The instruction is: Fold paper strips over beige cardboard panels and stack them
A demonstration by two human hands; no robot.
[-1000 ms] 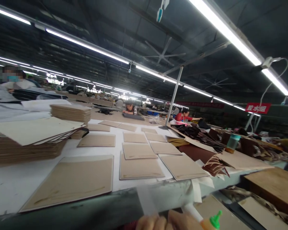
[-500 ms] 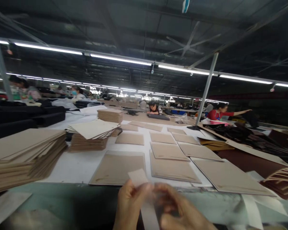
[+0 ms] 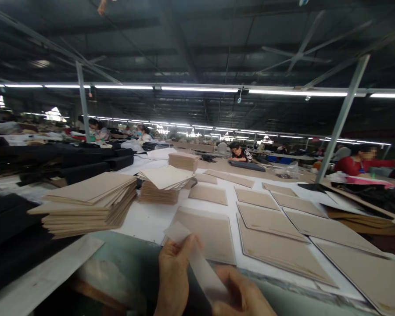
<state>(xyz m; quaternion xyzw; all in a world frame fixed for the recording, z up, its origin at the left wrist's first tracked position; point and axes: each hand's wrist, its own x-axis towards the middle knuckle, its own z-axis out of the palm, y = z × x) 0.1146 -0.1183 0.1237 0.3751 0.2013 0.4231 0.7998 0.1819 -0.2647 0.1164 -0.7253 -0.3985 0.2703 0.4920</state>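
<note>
- L hand point(image 3: 175, 274): thumb + fingers pinching a long, narrow, pale, semi-see-through flat strip point(image 3: 202, 265) nr its far end (paper or film? can't tell).
- R hand point(image 3: 240, 289): fingers curled, strip's near end btwn thumb & fingers; hand partly cut off at bottom of view.
- Strip runs at a slant btwn both hands, above the table's near edge; far end overlaps, in view, a flat rectangular tan board w/ dark rim point(image 3: 210, 232). Can't tell if they touch.
- More tan rectangular boards point(image 3: 285, 250) laid out in rows to the R on a white table covering point(image 3: 146, 221), some overlapping.
- L side: thick, uneven stack of tan boards point(image 3: 88, 206); behind it, a smaller stack topped w/ fanned off-white sheets point(image 3: 167, 176).
- Lower L: long, pale, flat panel point(image 3: 49, 278), slanted, nr black folded material point(image 3: 85, 173).
- Bkgd: co-worker in dark patterned top point(image 3: 240, 153) leaning over the table; another in red point(image 3: 352, 164), far R, arm out, by a grey post point(image 3: 344, 120).
</note>
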